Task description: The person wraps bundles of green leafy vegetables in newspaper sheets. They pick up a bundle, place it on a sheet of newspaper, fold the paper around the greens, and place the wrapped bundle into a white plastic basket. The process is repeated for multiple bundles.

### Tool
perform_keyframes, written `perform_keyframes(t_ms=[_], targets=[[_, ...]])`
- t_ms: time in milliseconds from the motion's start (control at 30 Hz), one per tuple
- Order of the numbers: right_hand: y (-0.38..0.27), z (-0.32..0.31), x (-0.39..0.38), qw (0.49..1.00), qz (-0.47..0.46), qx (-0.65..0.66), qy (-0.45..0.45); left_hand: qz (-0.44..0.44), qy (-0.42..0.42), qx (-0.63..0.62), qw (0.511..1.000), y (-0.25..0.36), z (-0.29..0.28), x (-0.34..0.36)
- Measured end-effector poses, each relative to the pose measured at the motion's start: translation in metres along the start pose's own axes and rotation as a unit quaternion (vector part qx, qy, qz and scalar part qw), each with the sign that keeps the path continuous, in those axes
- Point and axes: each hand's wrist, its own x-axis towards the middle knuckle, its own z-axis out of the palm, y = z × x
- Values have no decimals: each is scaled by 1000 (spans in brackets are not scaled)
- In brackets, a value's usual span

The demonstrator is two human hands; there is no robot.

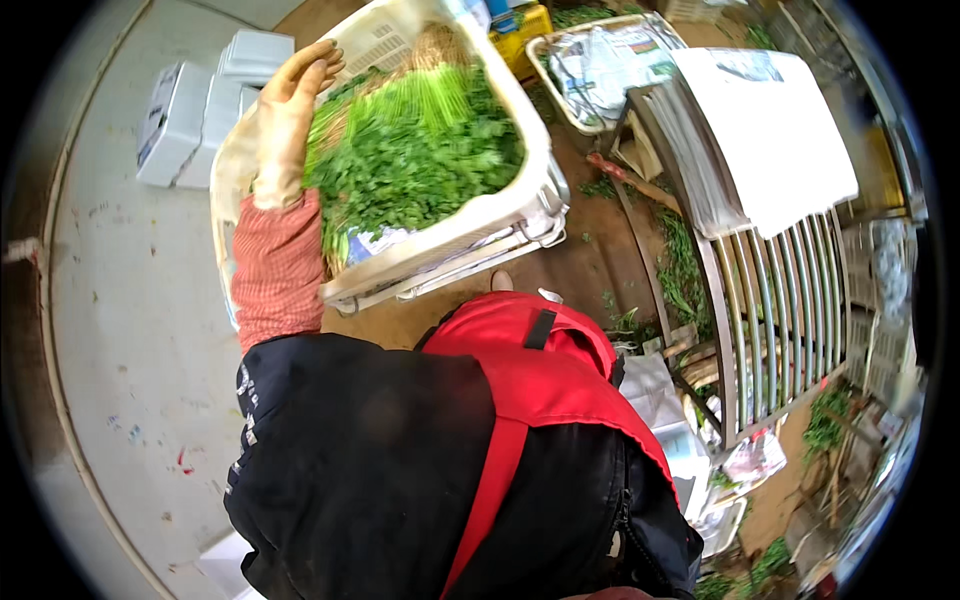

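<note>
Head view: left hand (290,120), gloved, fingers flat and spread, rests on the left rim of the white crate (470,215). Leafy greens (420,150) fill the crate just right of that grip, stems running away up-frame. Right hand out of sight; only a fingertip-like spot shows below the crate's near edge.

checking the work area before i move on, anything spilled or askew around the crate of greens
Yes. Loose green leaves lie scattered on the brown floor beside the slatted metal rack, with more scraps at its lower end. The white crate of greens sits tilted, and the gloved left hand rests on its rim.
</note>
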Motion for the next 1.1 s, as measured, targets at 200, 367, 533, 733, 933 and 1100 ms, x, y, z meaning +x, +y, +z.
perform_keyframes(t_ms=[200,367,533,733,933,1100], targets=[[-403,-126,-57,848,-387,362,-1,-160,16,145,976,-182,-72,41],[-633,-269,-382,508,-722,422,-207,-259,-62,386,883,-255,-74,60],[-762,-212,-575,473,-863,144,-105,-361,-120,413,827,-255,-63,69],[-887,-110,-642,671,-718,-64,-173,-242,-141,457,844,-254,-38,76],[-904,-89,-661,676,-669,-119,-285,-311,-202,338,865,-264,-37,99],[-899,-102,-652,672,-683,-56,-280,-244,-246,315,883,-269,-22,120]])
